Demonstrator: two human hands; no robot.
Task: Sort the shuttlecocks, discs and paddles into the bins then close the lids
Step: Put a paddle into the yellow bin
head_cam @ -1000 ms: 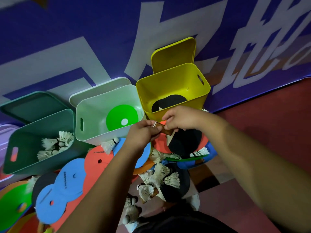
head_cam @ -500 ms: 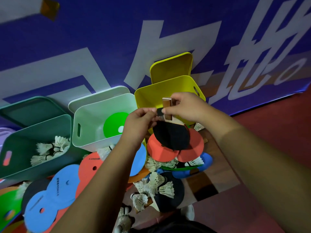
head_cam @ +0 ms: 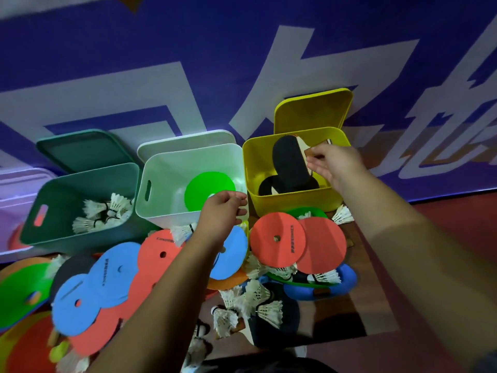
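In white bin (head_cam: pixel 166 218): 1 disc (head_cam: pixel 207 187); R hand (head_cam: pixel 338 165) holds 1 paddle (head_cam: pixel 289 162).

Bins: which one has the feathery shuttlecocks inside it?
The dark green bin, farthest left. White shuttlecocks lie in it, while the white bin holds a green disc and the yellow bin holds black paddles.

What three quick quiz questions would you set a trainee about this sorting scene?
1. Fill in: the right hand holds a ____ at the yellow bin.
2. True or false: the yellow bin's lid is closed.
3. Which bin holds shuttlecocks? A dark green bin, B white bin, C yellow bin.
Key: 1 paddle; 2 false, the lid stands open; 3 A.
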